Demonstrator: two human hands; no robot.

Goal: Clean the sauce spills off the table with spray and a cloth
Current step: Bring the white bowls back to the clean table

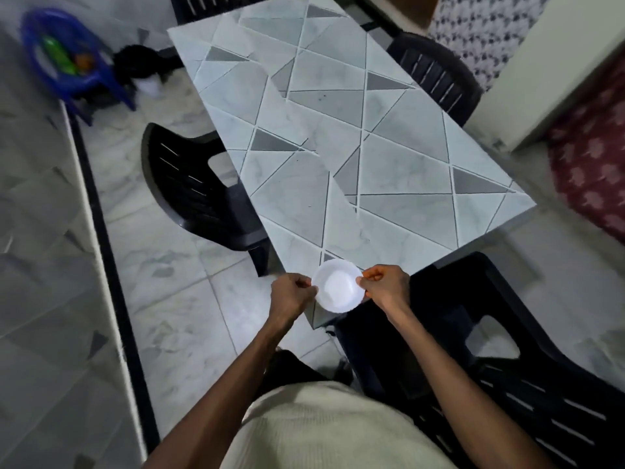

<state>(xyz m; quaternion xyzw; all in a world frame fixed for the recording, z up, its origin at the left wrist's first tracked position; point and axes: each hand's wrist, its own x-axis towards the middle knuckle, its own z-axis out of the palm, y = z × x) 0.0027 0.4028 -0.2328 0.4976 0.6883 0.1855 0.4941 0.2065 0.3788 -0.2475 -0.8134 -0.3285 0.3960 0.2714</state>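
A small white bowl sits over the near corner of the grey table, whose top has a pattern of triangles. My left hand pinches the bowl's left rim. My right hand pinches its right rim. The bowl looks white inside with no clear contents. A few small dark specks dot the tabletop near its middle. No spray bottle or cloth shows near the table.
Black plastic chairs stand at the table's left, far right and near right. A blue stool holding a green object stands far left on the tiled floor. A patterned red fabric lies at right.
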